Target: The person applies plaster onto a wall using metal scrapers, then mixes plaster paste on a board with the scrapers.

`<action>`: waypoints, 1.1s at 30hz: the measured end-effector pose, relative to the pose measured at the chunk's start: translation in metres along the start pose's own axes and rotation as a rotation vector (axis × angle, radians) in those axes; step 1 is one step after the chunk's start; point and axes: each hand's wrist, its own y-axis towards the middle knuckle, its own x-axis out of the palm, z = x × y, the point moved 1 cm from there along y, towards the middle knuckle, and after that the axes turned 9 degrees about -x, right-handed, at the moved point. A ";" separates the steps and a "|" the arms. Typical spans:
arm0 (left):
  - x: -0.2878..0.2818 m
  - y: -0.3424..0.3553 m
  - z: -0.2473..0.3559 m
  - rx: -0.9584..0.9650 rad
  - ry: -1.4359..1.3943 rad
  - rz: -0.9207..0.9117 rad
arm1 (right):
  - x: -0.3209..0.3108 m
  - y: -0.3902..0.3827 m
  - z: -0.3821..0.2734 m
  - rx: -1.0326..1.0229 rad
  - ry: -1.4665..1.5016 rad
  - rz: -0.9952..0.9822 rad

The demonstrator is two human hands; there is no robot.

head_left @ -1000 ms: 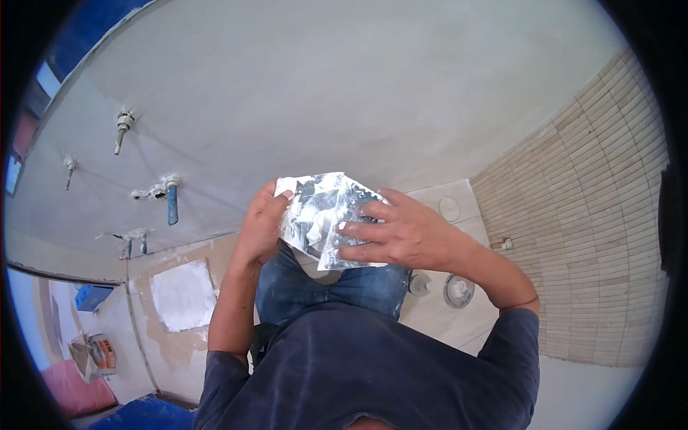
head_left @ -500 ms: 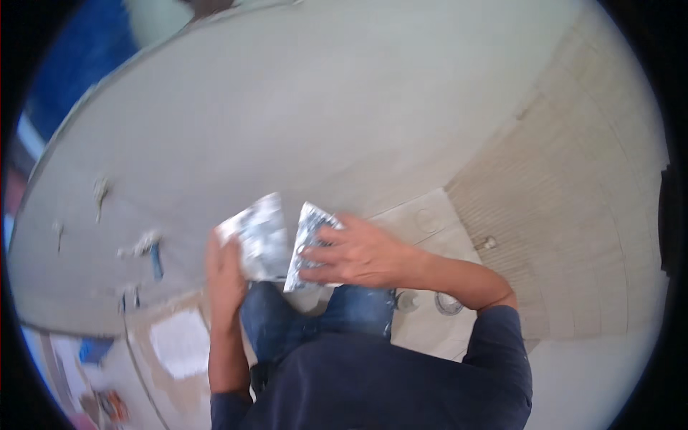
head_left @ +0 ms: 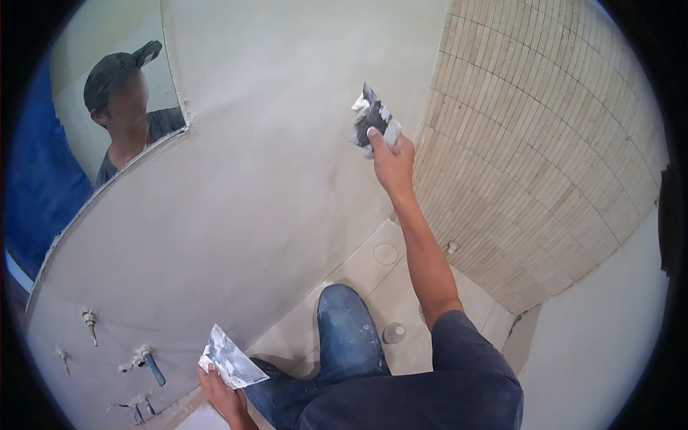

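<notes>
1. Head view, tiled wall [head_left: 502, 143] as ref.: just L of it, the dark blade [head_left: 373, 116] is being held up in front of the grey wall [head_left: 287, 179], w/ white paste [head_left: 359, 102] on its face; contact w/ the grey wall can't be told.
2. Why so: blade prob. gripped near its lower end so the pasted part is left free, pointed up & away from the fingers.
3. R hand [head_left: 394, 161]: closed on the blade, thumb laid on the face, other fingers mostly hidden behind. Arm is stretched well out, almost straight, L of the tiled wall.
4. Well apart from the tiled wall, far L & low: silver plate [head_left: 233, 358], paste-smeared, tilted, one corner up. Prob. held face-up so paste isn't dropped.
5. L hand [head_left: 222, 393]: closed on the plate's edge, thumb over the top, other fingers partly hidden below. Wrist is kept low; most of the forearm is out of frame.
6. Also L of the tiled wall: jar [head_left: 393, 332] on the floor; pipe stub [head_left: 152, 367] much farther L; dark cap [head_left: 111, 82] on a person, top L, poss. a reflection, can't tell.
</notes>
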 end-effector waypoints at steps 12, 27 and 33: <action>-0.065 -0.009 -0.006 0.019 -0.020 0.130 | 0.082 0.016 0.026 -0.118 -0.494 0.173; -0.013 -0.016 -0.004 -0.015 -0.045 0.042 | 0.059 -0.003 -0.004 -0.114 -0.403 0.118; -0.021 -0.013 -0.011 -0.045 -0.039 0.027 | 0.069 0.048 0.007 0.104 -0.456 0.172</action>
